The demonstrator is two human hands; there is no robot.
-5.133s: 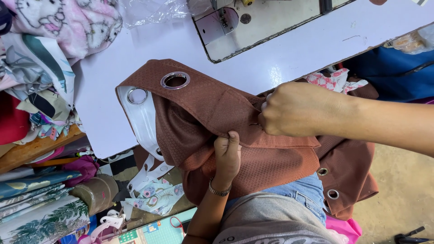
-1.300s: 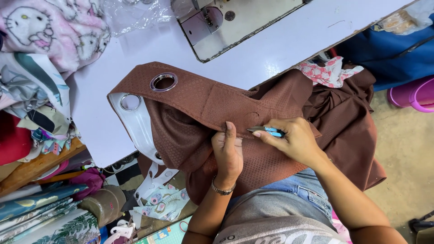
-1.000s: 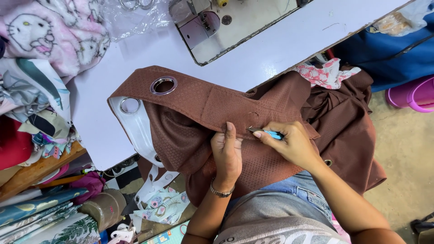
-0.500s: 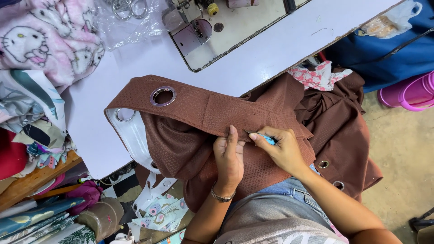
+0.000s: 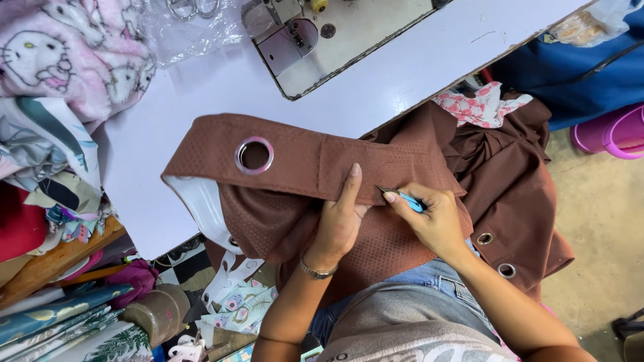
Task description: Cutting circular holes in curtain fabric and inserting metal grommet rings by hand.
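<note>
White sewing tabletop (image 5: 416, 74), sewing machine base (image 5: 335, 33) at its far edge. Clear plastic bag (image 5: 194, 30) with metal rings (image 5: 191, 8) beside the machine, toward the far left corner. Pink cartoon-cat fleece (image 5: 67, 60) heaped over the left edge, patterned fabrics (image 5: 47, 161) below it. Folded leaf-print cloths (image 5: 60, 328) and white strap scraps (image 5: 228, 295) under the near left corner. Pink floral scrap (image 5: 479, 107) off the right edge; blue cloth (image 5: 577, 74) and pink plastic basin (image 5: 614, 131) beyond, on concrete floor (image 5: 604, 221).
</note>
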